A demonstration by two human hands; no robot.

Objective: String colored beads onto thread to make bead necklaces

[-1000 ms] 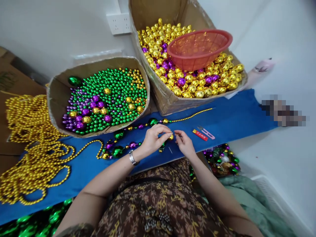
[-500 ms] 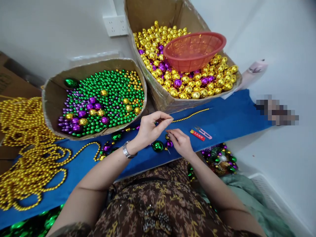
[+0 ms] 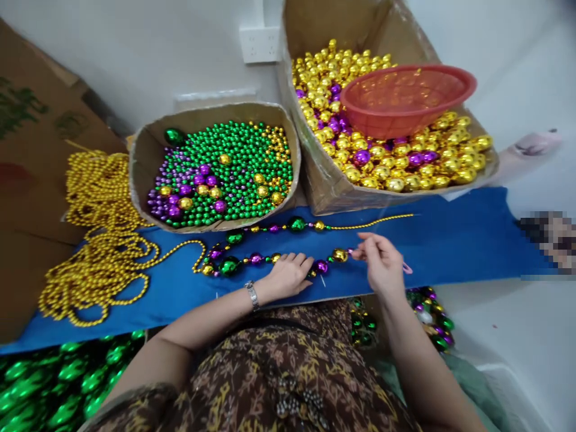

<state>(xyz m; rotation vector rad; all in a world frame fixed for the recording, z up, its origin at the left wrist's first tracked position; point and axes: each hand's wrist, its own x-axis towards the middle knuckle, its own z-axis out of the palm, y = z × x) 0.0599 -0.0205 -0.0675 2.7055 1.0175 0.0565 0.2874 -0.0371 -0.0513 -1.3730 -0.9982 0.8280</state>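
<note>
1. Bead string (image 3: pixel 229 266): near run is laid left-to-right on worktop (image 3: pixel 454 240).
2. Its right end is pinched by right grip (image 3: pixel 383 262), fingertips closed.
3. Midway, left grip (image 3: pixel 288 276) is laid over it; hold cannot be told.

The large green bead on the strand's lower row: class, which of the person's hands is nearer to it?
Left. The left hand lies over the bead strand, just right of the large green bead; the right hand is much farther right.
</note>
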